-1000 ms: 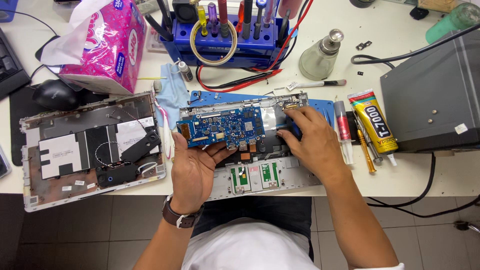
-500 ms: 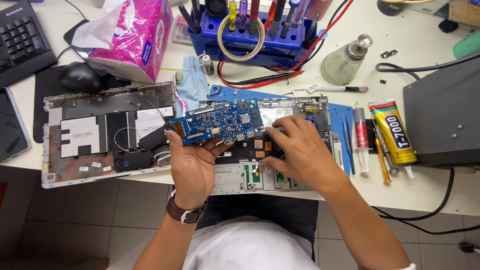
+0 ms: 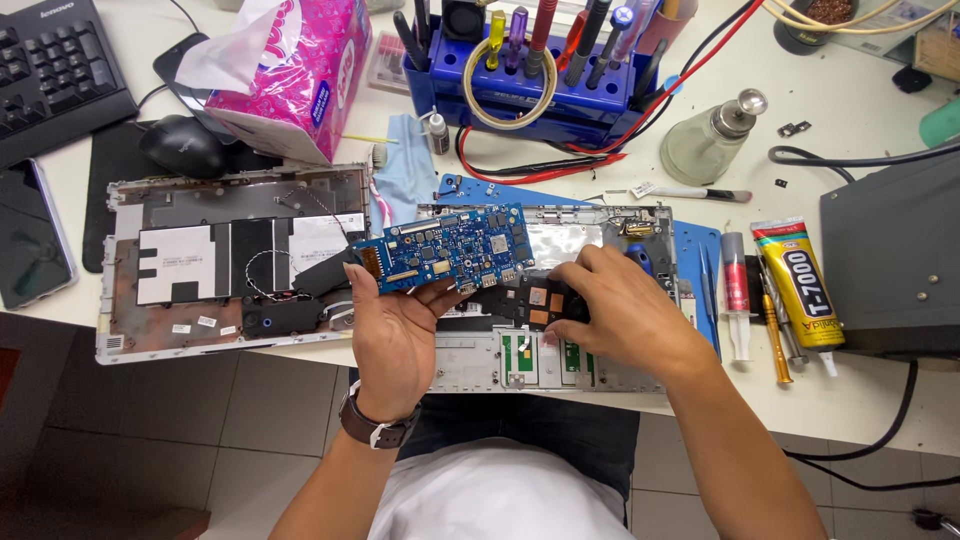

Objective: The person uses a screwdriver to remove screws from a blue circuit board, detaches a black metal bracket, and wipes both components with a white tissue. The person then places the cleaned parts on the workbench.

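While the left hand (image 3: 395, 335) grips the blue circuit board (image 3: 452, 247) lifted above the open laptop chassis (image 3: 560, 360), the right hand (image 3: 610, 310) presses curled fingers on the chassis's black inner part.

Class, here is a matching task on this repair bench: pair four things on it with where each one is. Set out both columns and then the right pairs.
Things:
1. blue circuit board
2. black computer mouse
3. glue tube
4. tissue pack

Places:
A. on the white table, right of the opened laptop base
B. held up in the left hand
C. behind the detached back cover, standing beside the mouse
D. on a dark pad, left of the pink pack

Pairs: 1-B, 2-D, 3-A, 4-C
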